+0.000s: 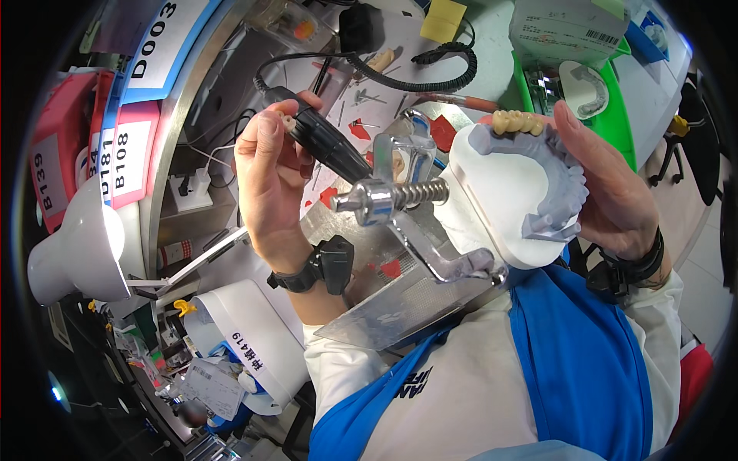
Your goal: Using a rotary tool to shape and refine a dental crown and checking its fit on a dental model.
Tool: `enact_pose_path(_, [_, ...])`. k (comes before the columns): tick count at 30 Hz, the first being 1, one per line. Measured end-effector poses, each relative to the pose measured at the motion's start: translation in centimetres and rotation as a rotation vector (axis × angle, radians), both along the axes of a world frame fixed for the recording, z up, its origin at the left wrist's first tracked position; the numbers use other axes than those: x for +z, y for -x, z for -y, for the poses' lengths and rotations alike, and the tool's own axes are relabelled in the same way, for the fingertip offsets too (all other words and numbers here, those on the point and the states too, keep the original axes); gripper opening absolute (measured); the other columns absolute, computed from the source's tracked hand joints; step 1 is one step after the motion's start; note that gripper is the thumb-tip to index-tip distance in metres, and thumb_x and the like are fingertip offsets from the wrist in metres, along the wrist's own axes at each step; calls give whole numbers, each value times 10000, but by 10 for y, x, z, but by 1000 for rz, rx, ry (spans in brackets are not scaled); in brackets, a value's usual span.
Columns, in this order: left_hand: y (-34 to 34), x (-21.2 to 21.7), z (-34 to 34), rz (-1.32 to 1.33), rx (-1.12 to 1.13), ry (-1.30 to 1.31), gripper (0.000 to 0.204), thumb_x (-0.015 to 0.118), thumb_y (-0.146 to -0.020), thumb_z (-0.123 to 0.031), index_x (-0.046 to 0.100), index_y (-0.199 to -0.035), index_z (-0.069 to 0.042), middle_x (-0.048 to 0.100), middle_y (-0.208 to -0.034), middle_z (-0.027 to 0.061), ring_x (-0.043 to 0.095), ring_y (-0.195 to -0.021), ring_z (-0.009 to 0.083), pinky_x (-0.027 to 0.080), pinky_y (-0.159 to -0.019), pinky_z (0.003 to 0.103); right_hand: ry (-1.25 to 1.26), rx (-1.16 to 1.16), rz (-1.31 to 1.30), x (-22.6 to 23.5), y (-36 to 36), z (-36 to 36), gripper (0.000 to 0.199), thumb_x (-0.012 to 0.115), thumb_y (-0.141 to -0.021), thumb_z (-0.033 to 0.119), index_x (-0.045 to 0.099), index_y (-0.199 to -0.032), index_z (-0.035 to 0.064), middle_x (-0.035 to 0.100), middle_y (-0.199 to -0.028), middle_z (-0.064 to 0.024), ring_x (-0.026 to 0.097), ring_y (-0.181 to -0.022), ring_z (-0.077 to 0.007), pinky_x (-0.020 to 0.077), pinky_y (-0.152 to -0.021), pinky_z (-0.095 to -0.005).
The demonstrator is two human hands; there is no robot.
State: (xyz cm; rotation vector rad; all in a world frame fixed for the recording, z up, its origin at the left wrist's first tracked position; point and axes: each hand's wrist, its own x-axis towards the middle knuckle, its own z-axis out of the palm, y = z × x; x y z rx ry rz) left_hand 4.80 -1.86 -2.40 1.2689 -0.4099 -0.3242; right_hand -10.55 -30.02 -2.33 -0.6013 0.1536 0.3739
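My left hand [265,169] is raised left of centre, thumb and fingers closed on a small tooth-coloured dental crown piece [287,122]. Beside those fingers slants a black handpiece [319,138] with a coiled cord; whether the fingers touch it I cannot tell. My right hand [611,180] is wrapped round the far side of a dental model [550,203], a grey tooth arch on a white base. A yellowish dental bridge [516,122] sits at the arch's upper end by the fingertips. Joined to the model is a metal articulator [403,192] with a spring-loaded screw.
Below the articulator lies a metal tray [377,307] with red scraps. Behind are a green box [626,142] holding another arch model, loose burs [367,97] and a yellow note [443,19]. A white lamp [77,250] and a white bin [250,346] stand at the left.
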Motion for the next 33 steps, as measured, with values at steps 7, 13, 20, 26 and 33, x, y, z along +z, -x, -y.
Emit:
enact_pose_path(7, [2,1,0,-28,50,-32,230,561,-910,-247,634,-965,-36,637,-1002,165,487,-555,30,344,-449,151,-212,90,76,1,-4,2,391,474,-950,238,417,-1317,118,529,-1251,-80,591,-1059,-205,576,-779,-390])
enact_pose_path(13, [9,3,5,-38,109,-39,234,563,-908,-249,636,-964,-34,638,-1000,165,490,-556,29,338,-445,153,-150,140,1,6,-7,4,433,462,-954,248,363,-1373,201,507,-1278,-23,624,-992,-172,601,-681,-336])
enact_pose_path(20, [15,4,9,50,98,14,244,562,-909,-257,638,-963,-31,639,-995,161,483,-549,31,338,-443,155,-104,70,-79,11,-7,-1,429,475,-948,272,377,-1363,226,521,-1258,-34,645,-930,-154,593,-535,-270])
enact_pose_path(26, [11,5,6,23,81,-25,245,543,-919,-251,638,-967,-30,636,-1001,159,468,-542,30,348,-454,157,54,46,-74,13,-5,-1,451,460,-951,321,388,-1337,100,526,-1233,-85,628,-977,-176,590,-714,-347])
enact_pose_path(33, [10,2,7,17,76,-32,254,519,-932,-237,636,-976,-16,633,-997,149,480,-542,43,372,-461,165,444,28,166,10,-4,6,476,431,-954,337,404,-1311,23,526,-1218,-127,593,-1044,-182,546,-825,-329])
